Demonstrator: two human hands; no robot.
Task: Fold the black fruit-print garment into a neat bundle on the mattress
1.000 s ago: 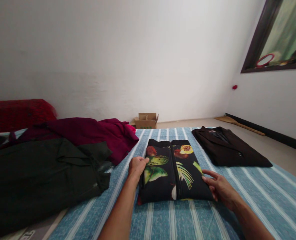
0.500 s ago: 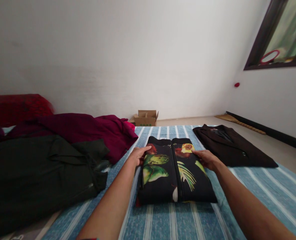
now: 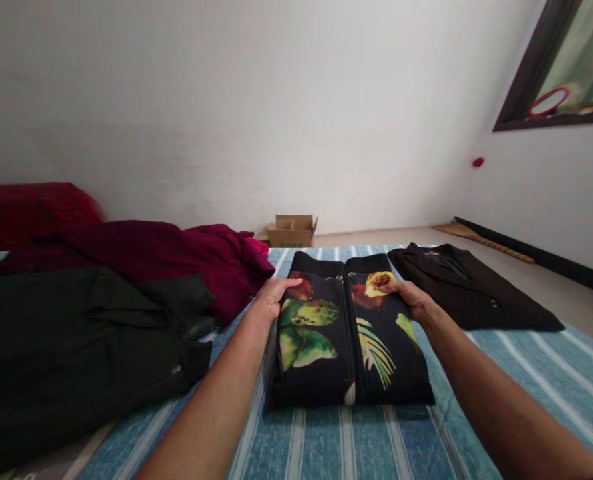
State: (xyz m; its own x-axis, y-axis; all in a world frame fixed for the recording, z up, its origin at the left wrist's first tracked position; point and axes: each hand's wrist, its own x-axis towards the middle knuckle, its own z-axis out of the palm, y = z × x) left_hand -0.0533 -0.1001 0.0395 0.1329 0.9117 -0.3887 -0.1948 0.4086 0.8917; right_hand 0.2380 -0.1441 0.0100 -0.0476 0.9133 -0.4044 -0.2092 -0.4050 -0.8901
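Note:
A folded black zip jacket [image 3: 321, 353] with a fruit and leaf print lies in front of me, its zip running down the middle. My left hand [image 3: 276, 295] grips its left edge near the far end, thumb on top and the other fingers hidden beneath. On the opposite edge my right hand [image 3: 410, 297] holds it the same way, thumb over the yellow fruit print. The jacket's far end looks slightly raised, while its near edge rests on the blue striped bedsheet [image 3: 321, 440].
A folded dark brown garment [image 3: 476, 293] lies to the right. Loose dark green [image 3: 76, 340] and maroon [image 3: 166, 253] clothes are heaped at left, near a red bundle [image 3: 31, 213]. Beyond the bed's far edge stand a cardboard box [image 3: 291, 233] and a white wall [image 3: 276, 120].
The jacket's far end has come up a little between my hands, and its dark hem shows more. Both hands keep their hold on the sides. The view has shifted slightly.

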